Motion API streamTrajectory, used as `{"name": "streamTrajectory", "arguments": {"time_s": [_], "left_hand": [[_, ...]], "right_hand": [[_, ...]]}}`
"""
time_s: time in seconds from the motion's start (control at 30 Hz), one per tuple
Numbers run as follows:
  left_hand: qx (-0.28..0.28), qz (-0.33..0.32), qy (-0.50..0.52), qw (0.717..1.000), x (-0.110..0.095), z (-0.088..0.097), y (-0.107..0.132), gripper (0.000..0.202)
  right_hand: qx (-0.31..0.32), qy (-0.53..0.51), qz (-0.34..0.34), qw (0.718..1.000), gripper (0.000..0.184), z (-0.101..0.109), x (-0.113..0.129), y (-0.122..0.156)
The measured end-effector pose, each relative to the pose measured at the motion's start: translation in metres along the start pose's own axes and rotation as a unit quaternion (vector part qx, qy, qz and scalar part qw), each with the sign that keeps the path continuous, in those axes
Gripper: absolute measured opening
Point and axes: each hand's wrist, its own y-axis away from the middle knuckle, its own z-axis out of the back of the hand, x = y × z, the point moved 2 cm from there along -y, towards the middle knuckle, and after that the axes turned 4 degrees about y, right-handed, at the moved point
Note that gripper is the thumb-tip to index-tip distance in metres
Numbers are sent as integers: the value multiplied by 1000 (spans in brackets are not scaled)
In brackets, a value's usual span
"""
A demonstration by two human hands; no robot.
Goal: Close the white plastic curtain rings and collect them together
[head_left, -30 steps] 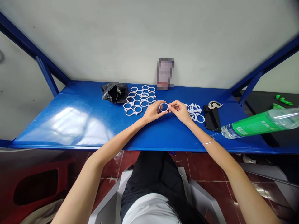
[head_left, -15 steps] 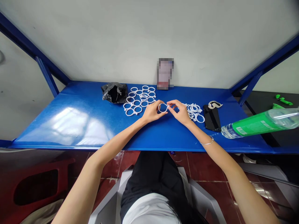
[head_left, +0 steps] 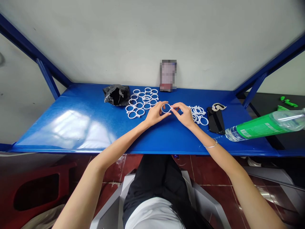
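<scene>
Over the middle of the blue table, both of my hands grip one white plastic curtain ring (head_left: pixel 166 104). My left hand (head_left: pixel 154 115) holds the ring's left side, with thumb and fingers curved about it. On the other side, the fingertips of my right hand (head_left: pixel 184 114) pinch the small knob where the ring comes together. Several similar white rings (head_left: pixel 143 105) lie spread out flat beyond my left hand. Another group of white rings (head_left: pixel 197 110) lies heaped and overlapping just right of my right hand, which partly hides it.
A crumpled black plastic bag (head_left: pixel 116 95) sits at the back left. A pixelated upright object (head_left: pixel 168 76) leans against the wall. On the right are a black phone (head_left: pixel 216 121), a whitish curved piece (head_left: pixel 218 107) and a green-labelled bottle (head_left: pixel 262 126) at the blue table's (head_left: pixel 95 117) edge.
Both hands stay in nearly the same place on the ring. The fingers of my right hand have shifted very slightly at the knob; the other things lie as before.
</scene>
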Motion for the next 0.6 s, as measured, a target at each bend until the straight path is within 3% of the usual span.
{"name": "streamTrajectory", "arguments": {"time_s": [0.3, 0.6], "left_hand": [[17, 15, -8, 1000, 0, -2, 0, 50], [-12, -3, -33, 999, 0, 0, 1, 43]], "right_hand": [[4, 5, 9, 1000, 24, 2, 5, -1], [12, 74, 35, 997, 16, -2, -3, 1]]}}
